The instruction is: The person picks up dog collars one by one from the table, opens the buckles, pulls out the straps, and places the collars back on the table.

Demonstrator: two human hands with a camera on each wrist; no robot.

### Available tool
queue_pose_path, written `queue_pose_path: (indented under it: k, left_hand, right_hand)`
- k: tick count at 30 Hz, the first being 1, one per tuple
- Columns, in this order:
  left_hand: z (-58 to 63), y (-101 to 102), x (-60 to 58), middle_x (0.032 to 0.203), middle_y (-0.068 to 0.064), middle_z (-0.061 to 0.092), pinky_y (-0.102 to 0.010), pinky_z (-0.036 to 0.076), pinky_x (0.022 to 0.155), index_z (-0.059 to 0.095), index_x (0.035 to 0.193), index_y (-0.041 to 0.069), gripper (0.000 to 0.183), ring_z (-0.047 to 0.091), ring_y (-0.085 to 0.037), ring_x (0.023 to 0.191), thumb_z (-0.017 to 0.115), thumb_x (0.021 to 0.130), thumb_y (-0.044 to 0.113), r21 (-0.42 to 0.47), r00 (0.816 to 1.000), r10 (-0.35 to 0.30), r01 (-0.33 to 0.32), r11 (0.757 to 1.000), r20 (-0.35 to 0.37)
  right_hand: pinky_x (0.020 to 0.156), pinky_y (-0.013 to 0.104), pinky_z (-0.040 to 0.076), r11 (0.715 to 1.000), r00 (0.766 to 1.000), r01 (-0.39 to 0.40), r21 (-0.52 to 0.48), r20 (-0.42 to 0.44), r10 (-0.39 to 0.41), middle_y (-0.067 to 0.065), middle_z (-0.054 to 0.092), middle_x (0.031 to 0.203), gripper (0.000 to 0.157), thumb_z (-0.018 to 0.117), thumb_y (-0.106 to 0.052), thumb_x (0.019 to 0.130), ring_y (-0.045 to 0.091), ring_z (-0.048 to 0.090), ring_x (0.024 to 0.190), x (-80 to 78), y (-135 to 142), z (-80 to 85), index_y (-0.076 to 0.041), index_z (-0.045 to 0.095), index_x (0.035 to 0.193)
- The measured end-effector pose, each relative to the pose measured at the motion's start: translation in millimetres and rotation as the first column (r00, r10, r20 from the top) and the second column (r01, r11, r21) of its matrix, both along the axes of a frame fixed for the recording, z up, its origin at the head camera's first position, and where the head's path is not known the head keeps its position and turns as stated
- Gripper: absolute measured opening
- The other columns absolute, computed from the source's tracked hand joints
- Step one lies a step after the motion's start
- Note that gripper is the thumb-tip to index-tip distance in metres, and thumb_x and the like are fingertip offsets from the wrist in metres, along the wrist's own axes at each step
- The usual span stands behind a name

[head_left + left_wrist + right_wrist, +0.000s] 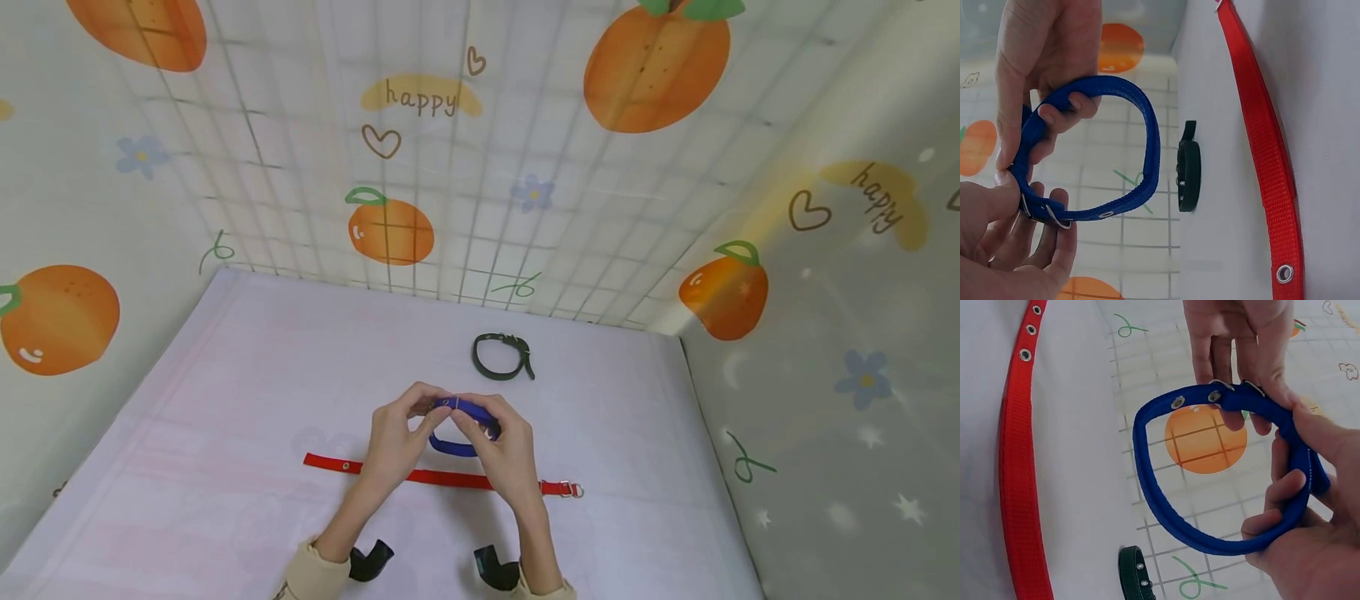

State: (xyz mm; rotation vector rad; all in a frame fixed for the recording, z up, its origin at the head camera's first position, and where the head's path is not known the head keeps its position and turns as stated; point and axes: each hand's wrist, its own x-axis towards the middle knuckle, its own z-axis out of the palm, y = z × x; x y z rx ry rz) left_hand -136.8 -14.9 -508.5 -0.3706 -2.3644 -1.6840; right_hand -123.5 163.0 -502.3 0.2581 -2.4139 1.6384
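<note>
A blue pet collar (452, 448), closed into a loop, is held up above the table by both hands. My left hand (396, 435) pinches it near the metal buckle and D-ring, which show in the left wrist view beside the thumb (991, 199). With thumb and curled fingers, my right hand (507, 446) grips the band next to the buckle; its fingers pass through the loop in the right wrist view. Metal eyelets (1177, 402) line the blue band. Below the hands a red collar (450, 478) lies stretched out flat, partly hidden by the forearms.
A dark green collar (501, 357), buckled into a loop, lies farther back on the white-covered table (247, 367). Black curved pieces (372, 562) show by the wrists. Patterned curtains and a wire grid (480, 167) stand behind and at the sides.
</note>
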Motion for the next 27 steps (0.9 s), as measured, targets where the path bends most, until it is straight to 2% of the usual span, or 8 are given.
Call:
queue_pose_path:
  k: [6, 13, 16, 21, 24, 27]
  left_hand:
    - [0.9, 0.4, 2.9, 0.120, -0.002, 0.080, -0.046, 0.061, 0.104, 0.068, 0.124, 0.019, 0.022, 0.078, -0.024, 0.114, 0.073, 0.103, 0.021, 0.004, 0.999, -0.012, 0.012, 1.000, 0.051]
    - [0.8, -1.1, 2.8, 0.126, -0.012, 0.077, -0.047, 0.060, 0.106, 0.061, 0.128, 0.014, 0.020, 0.078, -0.030, 0.117, 0.064, 0.109, 0.018, 0.116, 0.992, -0.038, 0.024, 0.993, 0.124]
    - [0.9, -1.9, 3.4, 0.128, -0.014, 0.076, -0.048, 0.058, 0.108, 0.058, 0.131, 0.012, 0.021, 0.077, -0.031, 0.121, 0.061, 0.110, 0.018, 0.137, 0.988, -0.058, 0.038, 0.990, 0.142]
    - [0.9, -3.5, 3.9, 0.132, -0.010, 0.074, -0.053, 0.057, 0.112, 0.060, 0.138, 0.016, 0.031, 0.076, -0.029, 0.120, 0.065, 0.109, 0.026, 0.121, 0.983, -0.095, 0.076, 0.990, 0.154]
    - [0.6, -3.5, 2.6, 0.132, -0.005, 0.075, -0.049, 0.058, 0.110, 0.065, 0.137, 0.019, 0.032, 0.076, -0.026, 0.117, 0.069, 0.106, 0.028, 0.107, 0.984, -0.112, 0.098, 0.989, 0.140]
    - [0.1, -2.7, 1.2, 0.128, -0.003, 0.076, -0.036, 0.059, 0.104, 0.070, 0.132, 0.020, 0.028, 0.076, -0.023, 0.112, 0.072, 0.105, 0.027, 0.105, 0.987, -0.102, 0.089, 0.991, 0.126]
  right_hand:
    - [0.077, 0.021, 0.054, 1.000, 1.000, 0.022, -0.004, 0.009, -0.022, -0.003, 0.076, 0.108, 0.023, 0.082, -0.031, 0.097, 0.015, 0.063, 0.089, 0.7, -0.2, -0.3, -0.028, 0.079, 0.120]
    - [0.085, 0.022, 0.058, 0.999, 0.999, 0.034, -0.039, 0.038, -0.032, -0.002, 0.077, 0.111, 0.022, 0.080, -0.032, 0.099, 0.017, 0.066, 0.095, 0.7, 1.1, -3.6, -0.029, 0.078, 0.121]
    - [0.084, 0.022, 0.058, 0.999, 0.999, 0.020, -0.047, 0.029, -0.019, -0.001, 0.077, 0.111, 0.022, 0.079, -0.031, 0.100, 0.016, 0.066, 0.095, -0.2, 1.3, -4.4, -0.028, 0.079, 0.121]
    - [0.087, 0.023, 0.060, 0.999, 1.000, 0.004, -0.050, 0.030, -0.003, -0.002, 0.078, 0.113, 0.022, 0.080, -0.031, 0.099, 0.015, 0.071, 0.098, -0.3, 1.4, -2.4, -0.028, 0.079, 0.121]
    - [0.090, 0.023, 0.061, 0.999, 0.999, -0.005, -0.054, 0.043, 0.008, -0.002, 0.077, 0.113, 0.022, 0.080, -0.030, 0.099, 0.016, 0.073, 0.102, 1.1, 1.3, -0.4, -0.028, 0.079, 0.121]
    - [0.091, 0.023, 0.061, 0.998, 0.998, -0.019, -0.053, 0.055, 0.022, -0.001, 0.076, 0.113, 0.023, 0.080, -0.029, 0.099, 0.016, 0.072, 0.104, 2.2, 0.9, 0.2, -0.027, 0.079, 0.122]
